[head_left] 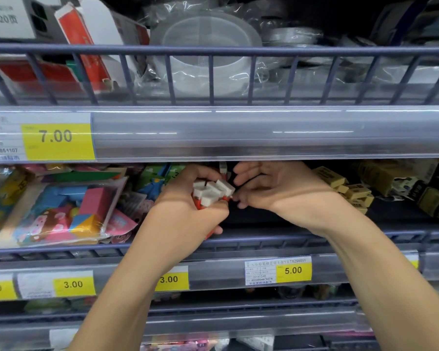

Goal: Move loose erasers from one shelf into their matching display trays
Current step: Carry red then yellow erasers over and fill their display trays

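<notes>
My left hand (185, 211) grips a bundle of several white erasers with red sleeves (211, 192) inside the middle shelf, fingers curled round them. My right hand (276, 188) reaches in beside it, palm toward the bundle, fingertips touching the erasers at their lower right edge. To the right lie several loose yellow-sleeved erasers (350, 191) and dark-sleeved erasers (433, 198) on the shelf floor. The back of the shelf behind my hands is dark and hidden.
Bagged colourful erasers (61, 206) fill the left of the shelf. A wire front rail (276, 241) edges it, with price tags below (293, 271). The shelf above holds wrapped tape rolls (208, 51) behind a grille. The upper shelf's price strip (238, 133) hangs low over my hands.
</notes>
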Tool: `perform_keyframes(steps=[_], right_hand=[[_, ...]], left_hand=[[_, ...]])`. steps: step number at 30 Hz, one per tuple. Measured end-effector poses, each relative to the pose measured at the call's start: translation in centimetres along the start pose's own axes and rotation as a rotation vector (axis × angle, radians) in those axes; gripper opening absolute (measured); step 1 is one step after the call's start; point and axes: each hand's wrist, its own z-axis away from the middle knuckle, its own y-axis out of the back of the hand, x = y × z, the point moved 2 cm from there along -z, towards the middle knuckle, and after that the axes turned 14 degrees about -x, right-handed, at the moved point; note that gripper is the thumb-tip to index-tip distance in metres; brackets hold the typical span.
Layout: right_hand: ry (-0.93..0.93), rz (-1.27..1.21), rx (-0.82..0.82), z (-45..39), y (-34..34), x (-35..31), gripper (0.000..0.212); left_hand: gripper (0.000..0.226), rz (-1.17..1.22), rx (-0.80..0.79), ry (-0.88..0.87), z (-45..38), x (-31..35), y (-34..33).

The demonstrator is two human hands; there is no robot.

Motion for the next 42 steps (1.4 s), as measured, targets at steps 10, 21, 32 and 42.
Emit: perform_keyframes(steps=[10, 21, 32, 42], right_hand=[[-0.169, 0.794, -0.112, -3.9, 1.2, 0.4, 0.019], [-0.2, 0.797, -0.105, -6.2, 0.8, 0.9, 0.038], [0.097, 0.075, -0.08, 0.3, 1.0, 0.0, 0.031], [0.064, 0.037, -0.035, 0.0, 0.1, 0.2, 0.032]], left_hand=[[0.027, 0.105, 0.067, 0.037, -0.5, -0.5, 0.0], [0.03, 0.154, 0.107, 0.05, -0.8, -0.2, -0.1], [0.023, 0.294, 0.137, -0.002, -0.6, 0.1, -0.2], [0.034, 0.076, 0.035, -0.054, 0.2, 0.1, 0.2]])
